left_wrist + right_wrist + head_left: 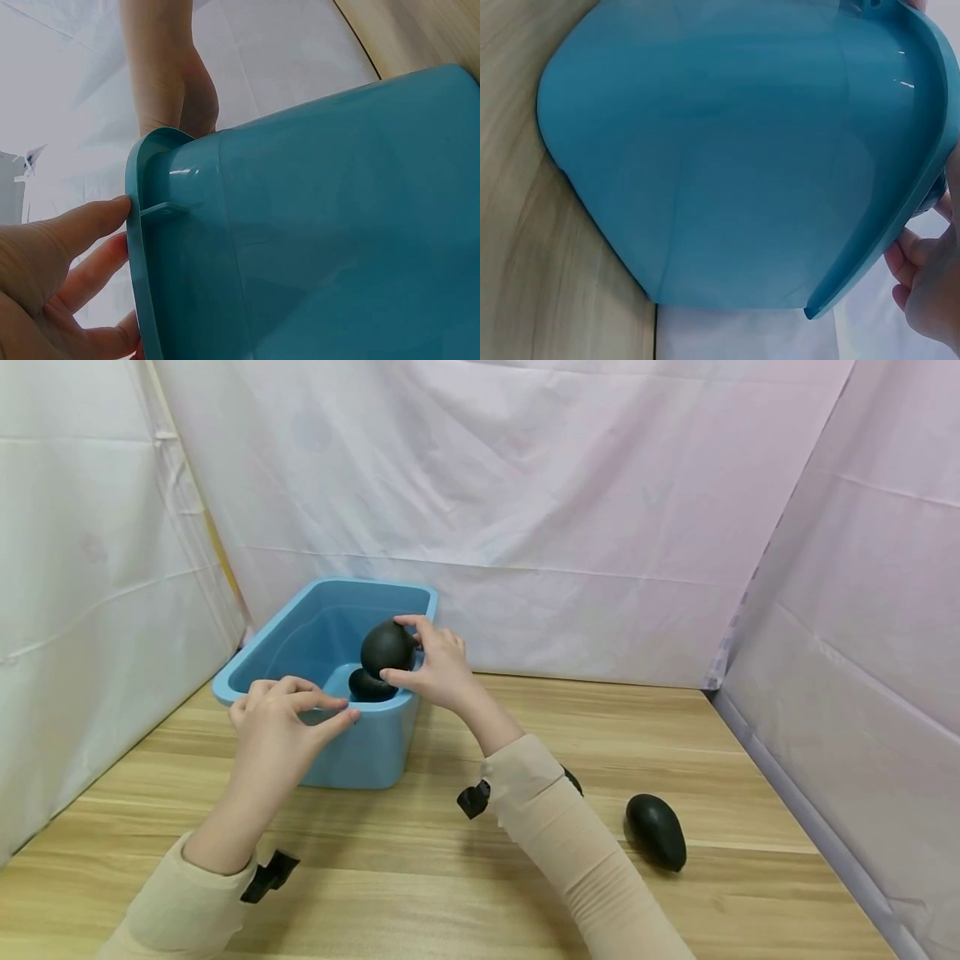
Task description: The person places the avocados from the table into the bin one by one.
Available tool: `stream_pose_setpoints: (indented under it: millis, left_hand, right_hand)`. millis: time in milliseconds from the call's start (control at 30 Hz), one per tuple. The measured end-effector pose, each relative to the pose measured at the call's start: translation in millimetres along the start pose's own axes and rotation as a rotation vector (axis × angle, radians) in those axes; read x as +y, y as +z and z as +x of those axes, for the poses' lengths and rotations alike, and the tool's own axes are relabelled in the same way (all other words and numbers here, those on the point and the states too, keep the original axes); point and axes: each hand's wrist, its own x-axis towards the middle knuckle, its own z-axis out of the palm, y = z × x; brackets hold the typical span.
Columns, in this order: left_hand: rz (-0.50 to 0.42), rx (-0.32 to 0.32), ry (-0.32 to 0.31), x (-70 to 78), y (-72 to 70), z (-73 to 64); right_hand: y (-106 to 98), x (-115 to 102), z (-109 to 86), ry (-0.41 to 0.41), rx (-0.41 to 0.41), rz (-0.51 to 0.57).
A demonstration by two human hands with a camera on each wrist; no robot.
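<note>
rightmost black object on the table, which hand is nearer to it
Right. The right hand is beyond and left of the rightmost black object, by the blue bin; the left hand, at the bin's near side, is farther left.

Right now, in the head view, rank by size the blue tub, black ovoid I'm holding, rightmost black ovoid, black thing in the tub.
1. Blue plastic tub
2. Held black ovoid and rightmost black ovoid: too close to rank; latter looks nearer the camera
3. Black object in the tub: looks smallest, partly hidden
</note>
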Motion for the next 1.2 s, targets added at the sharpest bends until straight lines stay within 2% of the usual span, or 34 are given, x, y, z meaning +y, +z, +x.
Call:
stream_pose_setpoints:
  millis: [633, 800, 1200]
  left_hand:
    - [0.001, -0.007, -0.006, -0.6, -1.6, -1.5]
    - [0.003, -0.003, 0.001, -0.6, -1.6, -1.5]
    - [0.007, 0.006, 0.012, -2.2, 0.9, -1.0]
  right_hand:
    - [-5, -4, 0.2, 0.000, -0.114, -0.078]
    - [-7, -4, -1.3, 0.014, -0.149, -0.140]
    - [-11, -1, -4.2, -0.022, -0.221, -0.270]
